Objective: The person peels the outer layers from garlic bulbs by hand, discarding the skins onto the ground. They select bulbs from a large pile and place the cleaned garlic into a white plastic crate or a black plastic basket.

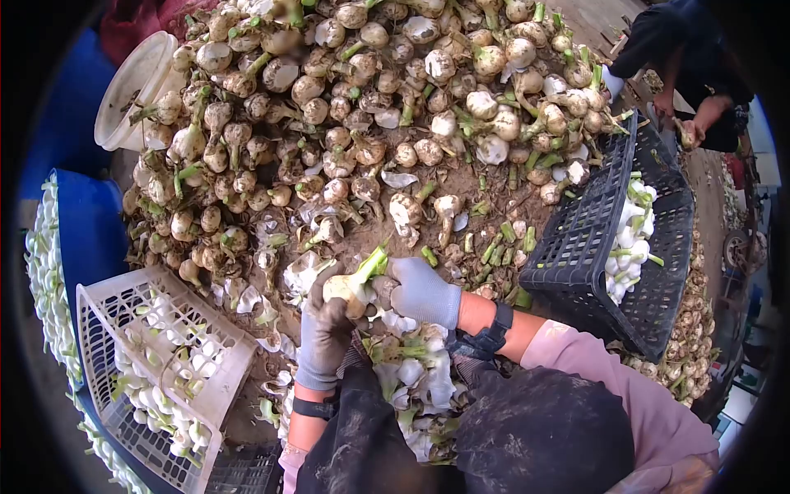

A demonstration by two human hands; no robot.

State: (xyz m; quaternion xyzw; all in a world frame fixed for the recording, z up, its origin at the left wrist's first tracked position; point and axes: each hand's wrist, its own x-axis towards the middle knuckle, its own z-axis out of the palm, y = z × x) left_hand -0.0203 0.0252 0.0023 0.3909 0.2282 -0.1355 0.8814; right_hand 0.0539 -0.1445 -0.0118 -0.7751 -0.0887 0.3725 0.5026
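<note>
A garlic bulb (pixel 344 287) with a short green stem is held in front of me, partly peeled and pale. My left hand (pixel 326 321), in a grey glove with dirty fingers, wraps round it from the left and below. At the bulb's right side, the curled, dirty fingertips of my right hand (pixel 415 290) press against it near the stem; its gloved fingers are partly hidden. Loose white skins (pixel 418 370) and leaf scraps lie below my hands, between my knees. Beyond them spreads a large heap of unpeeled garlic (pixel 329 107).
A white crate (pixel 234 370) with peeled white pieces stands at left, a black crate (pixel 568 255) with more at right. Cut green stems (pixel 498 251) litter the ground. A white bucket (pixel 123 103) lies tilted at upper left. Another person's hand (pixel 712 111) works at upper right.
</note>
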